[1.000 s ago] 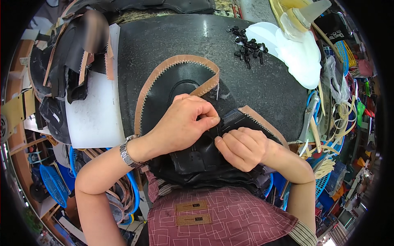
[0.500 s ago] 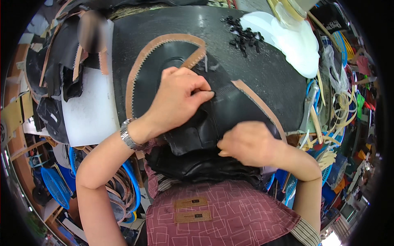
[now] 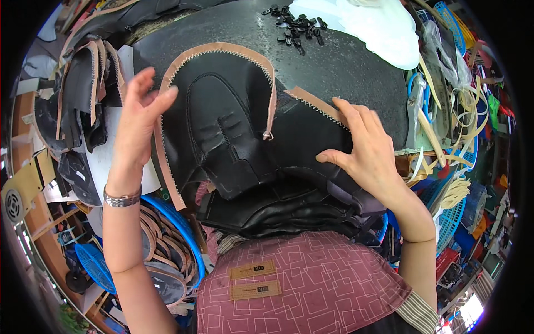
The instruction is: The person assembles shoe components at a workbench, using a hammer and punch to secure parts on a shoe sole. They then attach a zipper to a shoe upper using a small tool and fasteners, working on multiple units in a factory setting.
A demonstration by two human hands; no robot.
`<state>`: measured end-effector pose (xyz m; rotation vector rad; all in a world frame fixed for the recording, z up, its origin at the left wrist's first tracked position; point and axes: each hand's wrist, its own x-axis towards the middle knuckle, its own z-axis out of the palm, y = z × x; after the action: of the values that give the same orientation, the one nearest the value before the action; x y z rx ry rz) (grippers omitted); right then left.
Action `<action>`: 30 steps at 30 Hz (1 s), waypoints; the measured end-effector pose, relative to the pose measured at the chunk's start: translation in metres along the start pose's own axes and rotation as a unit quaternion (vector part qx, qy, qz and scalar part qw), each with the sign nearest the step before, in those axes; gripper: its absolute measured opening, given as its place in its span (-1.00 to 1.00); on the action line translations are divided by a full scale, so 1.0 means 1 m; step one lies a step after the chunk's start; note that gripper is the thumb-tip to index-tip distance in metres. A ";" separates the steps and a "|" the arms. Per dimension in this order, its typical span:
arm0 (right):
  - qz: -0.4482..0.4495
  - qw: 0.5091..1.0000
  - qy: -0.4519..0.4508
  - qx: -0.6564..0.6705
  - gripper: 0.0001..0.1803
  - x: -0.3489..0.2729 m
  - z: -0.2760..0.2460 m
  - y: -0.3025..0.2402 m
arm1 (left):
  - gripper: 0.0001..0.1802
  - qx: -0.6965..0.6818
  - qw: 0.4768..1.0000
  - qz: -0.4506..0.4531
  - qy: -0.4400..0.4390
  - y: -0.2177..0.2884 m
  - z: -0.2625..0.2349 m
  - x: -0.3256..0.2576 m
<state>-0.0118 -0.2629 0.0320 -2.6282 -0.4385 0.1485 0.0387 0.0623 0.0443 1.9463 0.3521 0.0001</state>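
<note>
A black leather boot upper (image 3: 222, 122) lies spread on the dark worktop, edged with a tan zigzag-stitched strip. My left hand (image 3: 142, 108) is raised at its left edge, fingers apart and nothing in them. On the right, my right hand (image 3: 364, 142) rests with spread fingers along the upper's tan-edged right flap. A small light ring or thread end hangs at the tip of the middle strip. More folded black leather uppers (image 3: 267, 214) are piled against my lap, over a red patterned apron (image 3: 311, 278).
Small black zipper sliders (image 3: 297, 28) lie in a heap on the far worktop (image 3: 222, 28), beside a white sheet (image 3: 372, 28). Other tan-edged uppers (image 3: 92, 72) stack on a white board at left. A blue basket (image 3: 192, 239) holds further pieces; pale strips (image 3: 464, 133) hang at right.
Both hands have come off the middle of the upper. The left went out to the left and opened; the right moved up onto the right flap. The upper now lies flatter, its middle uncovered.
</note>
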 end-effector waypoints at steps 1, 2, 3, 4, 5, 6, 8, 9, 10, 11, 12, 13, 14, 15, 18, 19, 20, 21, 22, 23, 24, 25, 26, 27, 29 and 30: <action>0.015 1.000 -0.013 0.016 -0.14 0.002 -0.001 -0.001 | -0.44 -0.048 0.998 -0.028 -0.034 -0.001 -0.003 -0.003; 0.029 0.999 -0.025 0.032 -0.13 0.002 -0.002 -0.002 | -0.44 -0.096 0.991 -0.056 -0.068 -0.005 -0.006 -0.006; 0.042 0.997 -0.039 0.047 -0.11 0.001 -0.004 -0.002 | -0.44 -0.144 0.981 -0.083 -0.102 -0.010 -0.009 -0.009; 0.042 0.994 -0.056 0.089 -0.15 0.002 -0.007 -0.003 | -0.47 -0.184 0.969 -0.094 -0.134 -0.013 -0.014 -0.009; 0.035 0.988 -0.067 0.135 -0.18 0.004 -0.010 -0.004 | -0.52 -0.209 0.962 -0.114 -0.133 -0.008 -0.021 -0.006; 0.038 0.982 -0.088 0.160 -0.25 0.006 -0.024 -0.011 | -0.54 -0.207 0.971 -0.063 -0.101 0.002 -0.029 -0.011; -0.084 0.986 -0.008 0.140 -0.35 0.033 -0.048 -0.025 | -0.58 -0.172 0.981 0.082 -0.028 0.037 -0.041 -0.007; -0.162 0.976 0.032 0.142 -0.38 0.060 -0.063 -0.043 | -0.59 -0.085 0.989 0.122 -0.017 0.045 -0.079 0.007; -0.153 0.977 0.036 0.145 -0.40 0.090 -0.077 -0.066 | -0.61 -0.084 0.988 0.131 0.000 0.065 -0.106 0.023; -0.134 0.980 0.043 0.140 -0.42 0.127 -0.084 -0.081 | -0.64 -0.091 0.988 0.122 -0.003 0.074 -0.134 0.054; -0.247 0.959 0.122 0.068 -0.43 0.170 -0.101 -0.090 | -0.65 -0.100 0.986 0.129 0.020 0.103 -0.151 0.078; -0.163 0.983 0.084 0.013 -0.47 0.208 -0.120 -0.113 | -0.57 -0.086 0.979 0.178 0.056 0.118 -0.165 0.106; -0.216 0.969 0.109 0.043 -0.50 0.250 -0.118 -0.135 | -0.44 -0.081 0.970 0.172 0.155 0.119 -0.204 0.132; -0.265 0.952 0.133 0.071 -0.51 0.290 -0.113 -0.155 | -0.37 -0.051 0.960 0.173 0.214 0.111 -0.242 0.150; -0.261 0.944 0.184 -0.087 -0.49 0.382 -0.068 -0.137 | -0.48 0.120 0.954 0.192 0.197 0.085 -0.213 0.155; -0.277 0.935 0.210 -0.076 -0.61 0.395 -0.042 -0.133 | -0.53 0.136 0.964 0.197 0.115 0.070 -0.193 0.137; -0.265 0.952 0.148 0.025 -0.65 0.392 -0.014 -0.154 | -0.57 0.166 0.972 0.153 0.061 0.052 -0.185 0.116; -0.244 0.959 0.081 0.116 -0.68 0.375 0.016 -0.175 | -0.49 0.204 0.974 0.094 0.011 0.041 -0.163 0.089; -0.260 0.950 0.097 0.141 -0.72 0.353 0.038 -0.193 | -0.42 0.400 0.879 0.258 0.009 0.022 -0.155 0.069; -0.253 0.956 0.003 0.146 -0.69 0.335 0.047 -0.206 | -0.39 0.504 0.807 0.308 0.001 0.012 -0.141 0.052; -0.240 0.954 -0.042 0.177 -0.69 0.324 0.063 -0.211 | -0.40 0.566 0.772 0.291 0.004 0.017 -0.125 0.036; -0.231 0.946 -0.087 0.209 -0.69 0.314 0.076 -0.217 | -0.51 0.563 0.757 0.331 0.025 0.011 -0.125 0.033; -0.209 0.941 -0.100 0.248 -0.67 0.304 0.081 -0.222 | -0.62 0.524 0.780 0.341 0.044 0.004 -0.131 0.034; -0.187 0.933 -0.113 0.286 -0.64 0.299 0.084 -0.224 | -0.73 0.482 0.800 0.351 0.062 0.001 -0.141 0.035; -0.148 0.903 -0.142 0.378 -0.51 0.291 0.078 -0.225 | -0.84 0.348 0.914 0.194 0.072 0.026 -0.154 0.029; -0.128 0.881 -0.156 0.427 -0.48 0.280 0.070 -0.225 | -0.80 0.266 0.935 0.203 0.119 0.035 -0.156 0.026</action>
<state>0.1768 0.0487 0.0665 -1.6595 -0.6435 0.5460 0.0465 0.1972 0.1336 2.5362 0.1012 0.4555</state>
